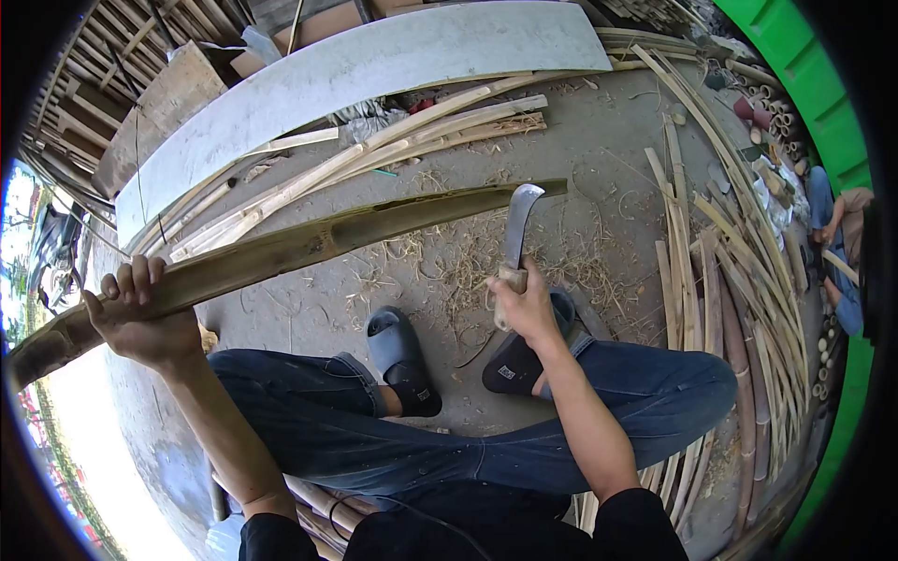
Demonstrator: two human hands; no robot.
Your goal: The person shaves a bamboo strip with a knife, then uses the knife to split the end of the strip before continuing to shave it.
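My left hand [145,318] is wrapped round the left part of a long, split, greenish-brown bamboo piece [281,252], which slants up to the right across the view. In my right hand [526,307] is the wooden handle of a knife [517,224] with a hooked metal blade. The blade points up, and its curved tip overlaps the bamboo near its right end; whether they touch I cannot tell. Thin shavings [468,271] lie on the ground below the bamboo, around my sandalled feet.
Pale bamboo strips [374,150] lie beyond the held piece, before a long grey-white panel [374,79]. More strips [767,318] are piled at the right. Another person [847,224] sits at the far right beside a green wall [804,65]. My bent knees flank the lower middle.
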